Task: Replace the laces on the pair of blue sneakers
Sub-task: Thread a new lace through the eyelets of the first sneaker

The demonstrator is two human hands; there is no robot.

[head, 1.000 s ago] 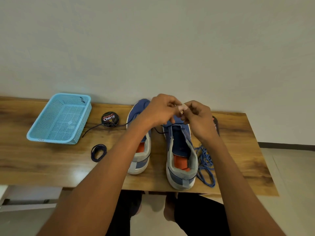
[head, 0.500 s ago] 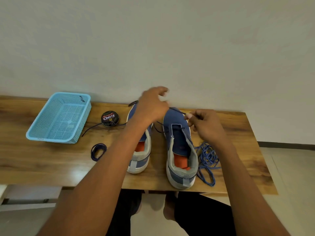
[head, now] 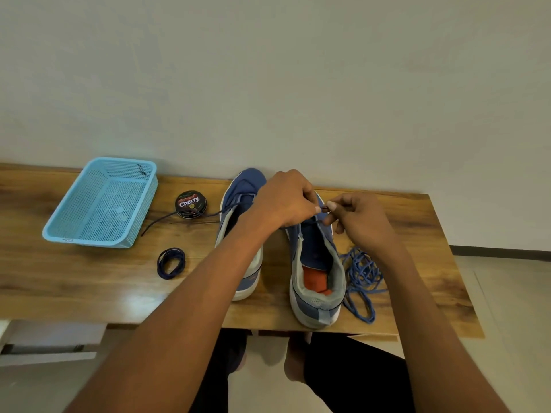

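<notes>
wood table (head: 89, 293), basket (head: 101, 204), polish tin (head: 191, 204), sneakers (head: 316, 263), laces (head: 362, 278)

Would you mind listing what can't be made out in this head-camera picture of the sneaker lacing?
- Eyelets at the front of the right sneaker: hidden in the head view behind the left hand and right hand.
- Heel and insole of the left sneaker: covered by the left forearm.
- Small print on the polish tin, below "Cherry": too small.
- Dark mark on the basket rim: too small.
</notes>
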